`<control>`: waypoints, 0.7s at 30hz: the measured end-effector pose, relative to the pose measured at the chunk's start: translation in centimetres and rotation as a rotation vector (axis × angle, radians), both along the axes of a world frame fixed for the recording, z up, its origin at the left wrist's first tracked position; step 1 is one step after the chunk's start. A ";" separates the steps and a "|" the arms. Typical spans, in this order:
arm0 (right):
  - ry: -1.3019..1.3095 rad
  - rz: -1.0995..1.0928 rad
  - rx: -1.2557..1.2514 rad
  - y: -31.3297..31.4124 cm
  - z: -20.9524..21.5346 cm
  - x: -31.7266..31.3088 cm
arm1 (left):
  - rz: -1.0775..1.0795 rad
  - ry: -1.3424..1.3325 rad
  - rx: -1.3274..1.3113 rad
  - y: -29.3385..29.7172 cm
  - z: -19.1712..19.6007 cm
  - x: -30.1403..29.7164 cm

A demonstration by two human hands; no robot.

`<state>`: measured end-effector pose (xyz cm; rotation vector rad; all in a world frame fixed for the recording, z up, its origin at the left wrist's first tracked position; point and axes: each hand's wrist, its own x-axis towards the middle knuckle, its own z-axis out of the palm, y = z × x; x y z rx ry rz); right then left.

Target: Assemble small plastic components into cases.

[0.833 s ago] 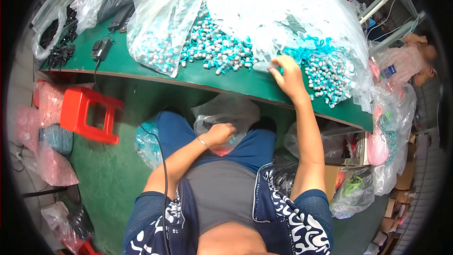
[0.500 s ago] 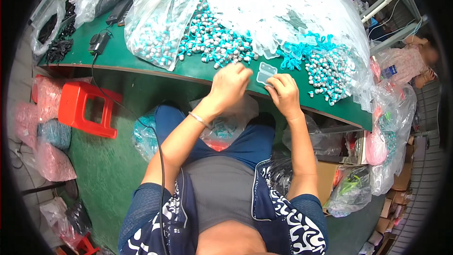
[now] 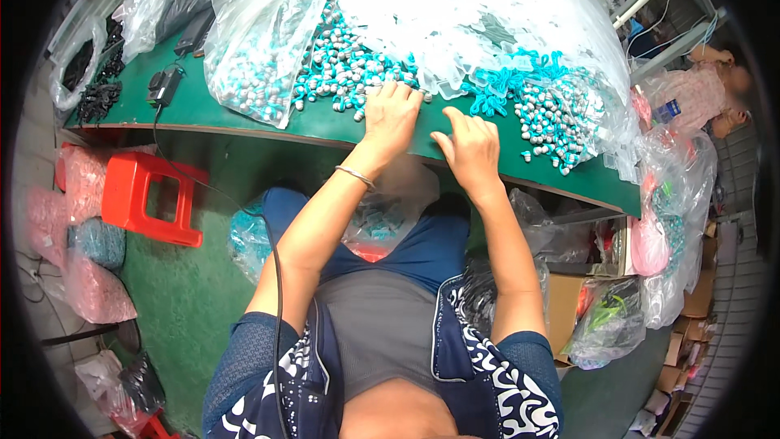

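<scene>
My left hand (image 3: 392, 116) lies palm down on the green table (image 3: 325, 123), its fingertips touching a heap of small teal-and-white pieces (image 3: 345, 73). My right hand (image 3: 471, 146) rests beside it on the table with its fingers bent; whether it holds a small clear bag I cannot tell. A pile of small clear plastic bags (image 3: 471, 8) covers the table behind both hands. More teal-and-white pieces (image 3: 556, 118) lie to the right. A clear bag with teal pieces (image 3: 378, 215) sits on my lap, partly hidden by my left forearm.
A large clear sack of pieces (image 3: 256, 57) stands left of the heap. Black chargers and cables (image 3: 166, 85) lie at the table's left end. A red stool (image 3: 150, 199) and pink bags (image 3: 89, 284) are on the floor left. Bags and cardboard boxes (image 3: 617, 309) crowd the right. Another person (image 3: 715, 89) sits far right.
My left hand rose from the bag on my lap to the table and now reaches the heap. My right hand moved left from the right-hand pieces to beside it.
</scene>
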<state>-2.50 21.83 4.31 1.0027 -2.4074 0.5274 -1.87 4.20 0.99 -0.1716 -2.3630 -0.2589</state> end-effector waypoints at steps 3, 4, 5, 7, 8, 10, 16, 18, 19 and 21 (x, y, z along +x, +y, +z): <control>-0.092 0.011 -0.111 -0.3 -0.3 -1.2 | -0.014 -0.004 0.033 0.2 0.5 0.7; -0.127 0.014 -0.149 0.0 -0.4 -1.6 | -0.017 -0.001 0.051 0.4 0.6 1.1; -0.073 -0.022 -0.135 0.8 -0.1 -2.1 | -0.060 0.002 0.105 0.4 0.8 1.2; -0.119 0.004 -0.045 3.5 0.2 -2.3 | -0.144 -0.009 0.225 0.6 0.5 2.2; -0.093 0.033 -0.016 4.4 0.4 -2.0 | -0.172 -0.038 0.288 1.0 0.3 2.6; -0.128 0.040 0.047 4.9 -0.6 -1.3 | -0.233 -0.095 0.414 2.1 -0.1 3.3; 0.050 0.031 -0.063 3.8 -4.0 -2.2 | -0.221 -0.086 0.300 2.3 -1.5 1.9; 0.122 0.035 -0.141 3.5 -3.5 -1.4 | -0.273 -0.097 0.288 1.4 -1.3 1.7; 0.165 0.066 -0.186 3.6 -3.7 -0.9 | -0.287 -0.095 0.276 1.1 -1.1 1.6; 0.241 0.166 -0.269 3.9 -4.1 0.4 | -0.305 -0.107 0.271 1.1 -1.1 1.7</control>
